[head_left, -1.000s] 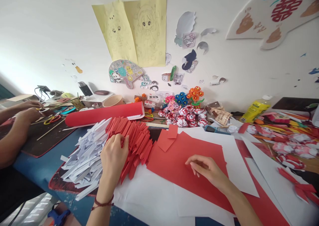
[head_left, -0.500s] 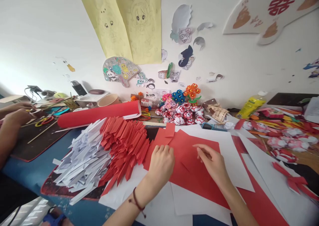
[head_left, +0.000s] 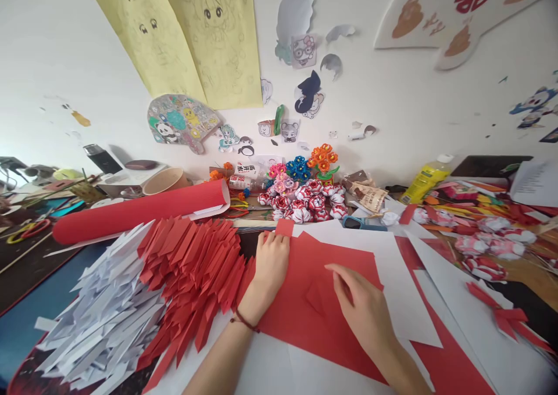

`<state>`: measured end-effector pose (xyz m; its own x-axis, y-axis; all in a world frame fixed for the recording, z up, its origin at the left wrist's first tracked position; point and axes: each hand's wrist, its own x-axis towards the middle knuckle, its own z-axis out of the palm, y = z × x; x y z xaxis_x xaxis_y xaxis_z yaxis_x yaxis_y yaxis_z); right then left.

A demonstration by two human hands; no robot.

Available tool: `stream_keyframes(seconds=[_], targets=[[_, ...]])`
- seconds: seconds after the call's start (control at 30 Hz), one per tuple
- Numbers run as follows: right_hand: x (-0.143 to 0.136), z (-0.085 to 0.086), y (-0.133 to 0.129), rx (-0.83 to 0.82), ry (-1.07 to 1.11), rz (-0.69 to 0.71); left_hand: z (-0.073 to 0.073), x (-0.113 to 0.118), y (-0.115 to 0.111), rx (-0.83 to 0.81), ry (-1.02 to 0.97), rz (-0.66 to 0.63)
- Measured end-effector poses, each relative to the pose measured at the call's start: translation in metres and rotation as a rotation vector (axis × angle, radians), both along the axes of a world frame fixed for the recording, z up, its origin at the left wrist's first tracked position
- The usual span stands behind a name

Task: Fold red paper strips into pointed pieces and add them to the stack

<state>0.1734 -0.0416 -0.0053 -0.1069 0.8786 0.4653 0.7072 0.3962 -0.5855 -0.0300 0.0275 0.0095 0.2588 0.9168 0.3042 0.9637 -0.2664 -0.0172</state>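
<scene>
My left hand point(head_left: 271, 261), with a dark cord bracelet on the wrist, reaches forward over the left part of a red paper sheet point(head_left: 344, 343). Its fingers stretch out, and their tips rest at the near edge of a small red paper slip point(head_left: 285, 227). My right hand point(head_left: 364, 302) hovers over the right side of the sheet, index finger and thumb apart with nothing between them. Between the hands lies a small folded red paper piece point(head_left: 314, 298). Left of my left hand is a heap of folded red strips point(head_left: 192, 255), beside a heap of folded white strips point(head_left: 108, 308).
A red corrugated paper roll point(head_left: 139, 209) lies behind the heaps. Red-and-white paper flowers point(head_left: 314, 200) stand at the back, near a blue-grey object point(head_left: 364, 223). White sheets point(head_left: 405, 284) spread to the right, with a yellow bottle point(head_left: 427, 179) behind. Scissors point(head_left: 28, 231) lie far left.
My left hand has moved forward to the small red slip. My right hand has moved slightly back from the folded piece, which shows more fully. The view has shifted, and another person's hands have left it.
</scene>
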Motion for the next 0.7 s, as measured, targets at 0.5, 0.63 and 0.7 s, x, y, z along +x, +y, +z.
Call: stream_keyframes(seconds=[0.5,0.63,0.7], targets=[[0.004,0.023,0.012,0.019,0.304,-0.082,0.020,-0.011,-0.001,0.053,-0.768,-0.330],[0.007,0.036,0.037,-0.278,0.494,0.138,0.020,-0.012,-0.005,-0.060,-0.820,-0.544],[0.004,0.038,0.048,-0.560,0.541,0.422,0.018,-0.012,-0.005,-0.076,-0.842,-0.620]])
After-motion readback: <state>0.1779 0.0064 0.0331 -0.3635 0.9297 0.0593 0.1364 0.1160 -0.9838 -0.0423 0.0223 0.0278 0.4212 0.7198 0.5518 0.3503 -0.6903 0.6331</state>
